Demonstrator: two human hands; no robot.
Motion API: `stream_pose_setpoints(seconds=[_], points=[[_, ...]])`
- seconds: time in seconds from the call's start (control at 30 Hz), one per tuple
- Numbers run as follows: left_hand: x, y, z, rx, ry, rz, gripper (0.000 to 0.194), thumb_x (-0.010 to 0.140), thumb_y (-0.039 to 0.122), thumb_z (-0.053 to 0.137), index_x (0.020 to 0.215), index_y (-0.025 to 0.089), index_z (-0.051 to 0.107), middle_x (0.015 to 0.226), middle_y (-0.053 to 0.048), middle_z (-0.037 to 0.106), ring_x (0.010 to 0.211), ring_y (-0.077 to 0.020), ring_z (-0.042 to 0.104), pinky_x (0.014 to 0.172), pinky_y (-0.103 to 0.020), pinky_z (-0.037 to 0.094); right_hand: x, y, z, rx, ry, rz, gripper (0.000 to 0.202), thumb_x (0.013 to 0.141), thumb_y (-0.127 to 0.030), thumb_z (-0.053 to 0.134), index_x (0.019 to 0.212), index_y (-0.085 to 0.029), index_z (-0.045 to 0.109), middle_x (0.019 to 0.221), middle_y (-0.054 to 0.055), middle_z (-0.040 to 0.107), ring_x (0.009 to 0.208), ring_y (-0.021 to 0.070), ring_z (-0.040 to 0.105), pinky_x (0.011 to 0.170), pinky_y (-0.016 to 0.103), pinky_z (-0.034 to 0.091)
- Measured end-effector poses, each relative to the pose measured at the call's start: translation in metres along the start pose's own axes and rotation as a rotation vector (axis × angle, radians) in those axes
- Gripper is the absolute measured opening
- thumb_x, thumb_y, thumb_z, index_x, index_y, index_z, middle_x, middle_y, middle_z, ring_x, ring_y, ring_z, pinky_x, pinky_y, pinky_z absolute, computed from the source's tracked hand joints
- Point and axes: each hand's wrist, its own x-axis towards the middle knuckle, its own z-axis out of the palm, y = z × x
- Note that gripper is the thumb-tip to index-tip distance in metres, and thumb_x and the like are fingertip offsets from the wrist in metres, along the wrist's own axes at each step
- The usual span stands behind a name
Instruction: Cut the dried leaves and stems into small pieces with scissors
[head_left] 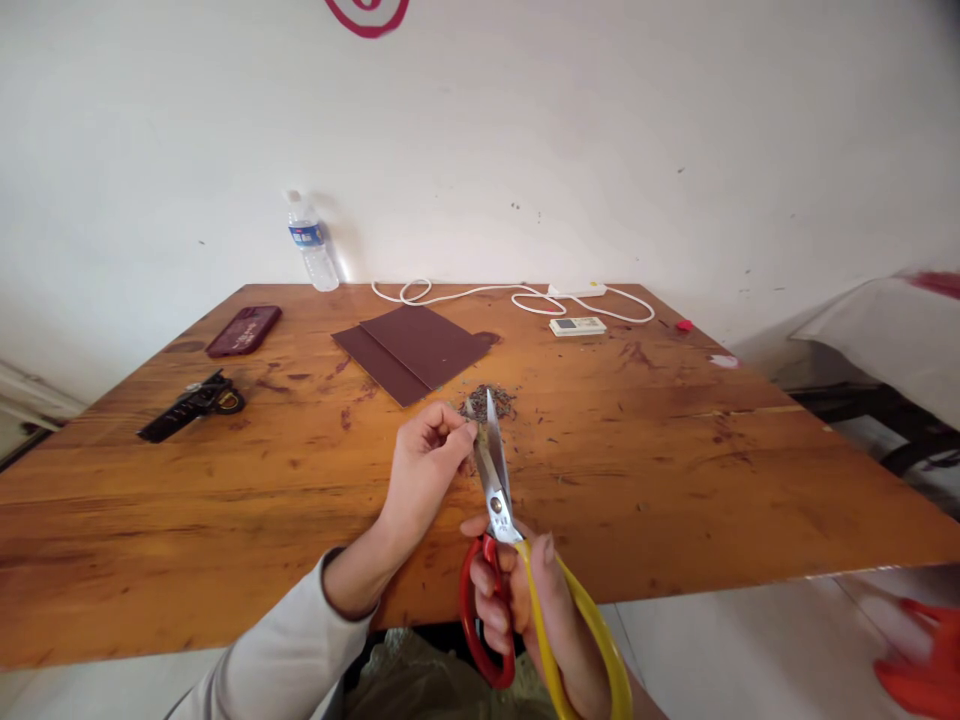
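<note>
My right hand grips a pair of scissors with one red and one yellow handle. Their metal blades point away from me and stand slightly apart. Beside the left blade, the thumb and forefinger of my left hand are pinched together; whatever lies between them is too small to make out. Just beyond the fingertips and blade tips, a small heap of dark clippings lies on the wooden table, with loose bits scattered around it.
Two overlapping maroon sheets lie past my left hand. Leftward are a maroon phone and a black strip-like object. A plastic bottle, white cable, power strip and white remote sit near the wall.
</note>
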Motion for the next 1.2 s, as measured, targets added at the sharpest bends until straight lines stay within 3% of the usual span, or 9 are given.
stream_pose_setpoints(seconds=[0.2,0.83,1.0,1.2], points=[[0.001,-0.003,-0.001,-0.110,-0.060,-0.085,0.021,0.075,0.026,0.068,0.064,0.019,0.053,0.049,0.005,0.054,0.044,-0.0093,0.048,0.047,-0.022,0.040,-0.005,-0.013,0.014,0.051,0.047,0.005,0.069,0.069,-0.078,0.066,0.105,-0.019,0.063,0.066,-0.007,0.046,0.046,0.0027,0.030,0.041,0.016,0.025],[0.004,-0.001,0.000,-0.227,-0.081,-0.196,0.019,0.073,0.027,0.071,0.067,0.018,0.055,0.051,0.004,0.058,0.042,-0.0095,0.051,0.045,-0.022,0.044,-0.010,-0.013,0.009,0.038,0.050,0.032,0.067,0.074,-0.076,0.063,0.110,-0.019,0.064,0.067,-0.007,0.044,0.046,0.0020,0.025,0.038,0.013,0.020],[0.004,-0.002,0.001,-0.201,-0.039,-0.138,0.016,0.074,0.024,0.068,0.066,0.018,0.056,0.050,0.004,0.058,0.043,-0.0095,0.051,0.045,-0.022,0.043,-0.012,-0.010,0.009,0.076,0.023,-0.008,0.064,0.076,-0.073,0.064,0.112,-0.020,0.065,0.070,-0.005,0.048,0.048,0.0029,0.035,0.040,0.014,0.028],[0.003,-0.002,0.001,-0.142,0.008,-0.044,0.017,0.077,0.023,0.066,0.065,0.018,0.055,0.050,0.005,0.055,0.045,-0.0090,0.049,0.047,-0.023,0.043,-0.003,0.001,0.003,-0.006,-0.009,-0.098,0.078,0.074,-0.081,0.056,0.114,-0.014,0.063,0.070,-0.001,0.054,0.047,0.0078,0.046,0.040,0.020,0.039]])
